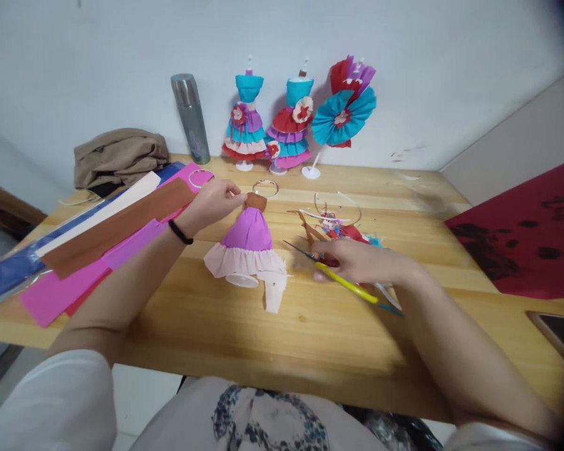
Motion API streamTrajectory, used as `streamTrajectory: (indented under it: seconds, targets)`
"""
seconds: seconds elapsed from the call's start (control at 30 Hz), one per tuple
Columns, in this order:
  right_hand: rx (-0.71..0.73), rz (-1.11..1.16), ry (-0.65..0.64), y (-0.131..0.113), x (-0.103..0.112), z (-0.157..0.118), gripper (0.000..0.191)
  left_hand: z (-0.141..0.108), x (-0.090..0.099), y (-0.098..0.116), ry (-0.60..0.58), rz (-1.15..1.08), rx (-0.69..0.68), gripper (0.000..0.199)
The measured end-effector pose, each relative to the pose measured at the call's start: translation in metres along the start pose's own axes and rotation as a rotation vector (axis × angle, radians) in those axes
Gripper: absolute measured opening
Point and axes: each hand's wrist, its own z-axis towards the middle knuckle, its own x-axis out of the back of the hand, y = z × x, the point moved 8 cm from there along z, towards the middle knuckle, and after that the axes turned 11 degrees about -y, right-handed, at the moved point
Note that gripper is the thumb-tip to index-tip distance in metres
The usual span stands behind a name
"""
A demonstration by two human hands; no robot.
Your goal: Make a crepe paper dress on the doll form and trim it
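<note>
A small crepe-paper dress (249,232) with a brown top, a purple middle and a pale pink ruffle stands on a white base in front of me. My left hand (216,202) pinches the edge of its brown top. A loose pale strip (275,292) hangs down at the ruffle's right side. In my right hand (352,260) are scissors (345,283) with a yellow handle, their thin dark blades pointing left towards the skirt, apart from it. Part of the handle is hidden by my fingers.
Three finished-looking paper dresses (249,125) on stands line the wall beside a grey flask (191,119). Folded crepe-paper sheets (122,225) lie left, near a brown cloth (122,153). Paper scraps (352,232) are behind my right hand. A red sheet (521,232) is at right.
</note>
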Motion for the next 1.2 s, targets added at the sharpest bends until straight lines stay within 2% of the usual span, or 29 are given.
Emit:
streamTrajectory:
  seconds: [0.1,0.2,0.3,0.4,0.47,0.5,0.6,0.7,0.83,1.0,1.2]
  targets:
    - [0.118,0.107,-0.04,-0.007,0.002,-0.011,0.047,-0.033,-0.001,0.008,-0.07,0.233,-0.059,0.018]
    - [0.239,0.329,-0.164,-0.017,-0.005,-0.018,0.046,-0.071,-0.015,-0.008,-0.227,0.26,-0.036,0.021]
    - [0.32,0.509,-0.333,-0.027,-0.017,-0.018,0.041,-0.104,-0.035,-0.043,-0.42,0.075,0.136,0.03]
    - [0.387,0.506,-0.368,-0.031,-0.021,-0.012,0.042,-0.135,-0.056,-0.076,-0.537,-0.251,0.38,0.039]
    - [0.414,0.481,-0.348,-0.03,-0.023,-0.007,0.047,-0.152,-0.064,-0.095,-0.482,-0.497,0.59,0.034]
    - [0.42,0.464,-0.337,-0.029,-0.023,-0.005,0.05,-0.158,-0.065,-0.102,-0.407,-0.617,0.676,0.029]
    - [0.414,0.408,-0.324,-0.027,-0.026,0.0,0.053,-0.169,-0.066,-0.113,-0.209,-0.886,0.818,0.025]
    - [0.385,0.369,-0.338,-0.027,-0.027,0.002,0.048,-0.164,-0.066,-0.113,-0.135,-0.994,0.815,0.023]
    - [0.378,0.353,-0.345,-0.03,-0.027,0.004,0.044,-0.152,-0.066,-0.109,-0.135,-0.985,0.771,0.015]
    - [0.417,0.39,-0.317,-0.03,-0.028,0.005,0.046,-0.143,-0.064,-0.101,-0.119,-0.98,0.671,0.026]
    - [0.418,0.375,-0.317,-0.028,-0.027,0.001,0.048,-0.142,-0.062,-0.098,0.011,-1.131,0.638,0.008]
